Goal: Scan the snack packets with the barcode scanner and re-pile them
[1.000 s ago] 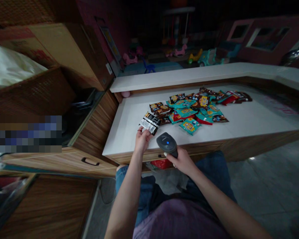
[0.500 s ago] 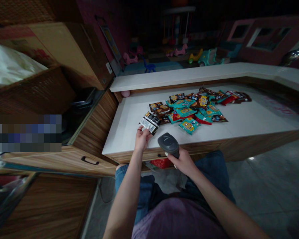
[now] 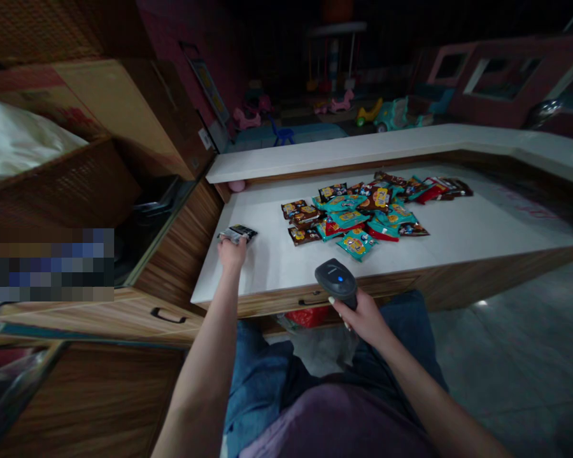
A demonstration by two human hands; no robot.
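My left hand (image 3: pixel 231 252) is closed on a black snack packet (image 3: pixel 239 233) at the left edge of the white counter (image 3: pixel 458 229). My right hand (image 3: pixel 363 316) grips a dark barcode scanner (image 3: pixel 335 280) with a small blue light, held just in front of the counter's near edge. A pile of several teal, brown and red snack packets (image 3: pixel 363 213) lies in the middle of the counter, to the right of my left hand and beyond the scanner.
A wooden cabinet with a drawer handle (image 3: pixel 166 315) stands to the left, with a wicker basket (image 3: pixel 62 184) and cardboard box (image 3: pixel 124 108) above it. A raised white ledge (image 3: pixel 363 149) runs behind the counter. Toy ride-ons (image 3: pixel 377 111) sit in the dark background.
My left hand has carried the black packet leftward, away from the pile to the counter's left edge. The scanner has shifted slightly right, and its blue light shows again.
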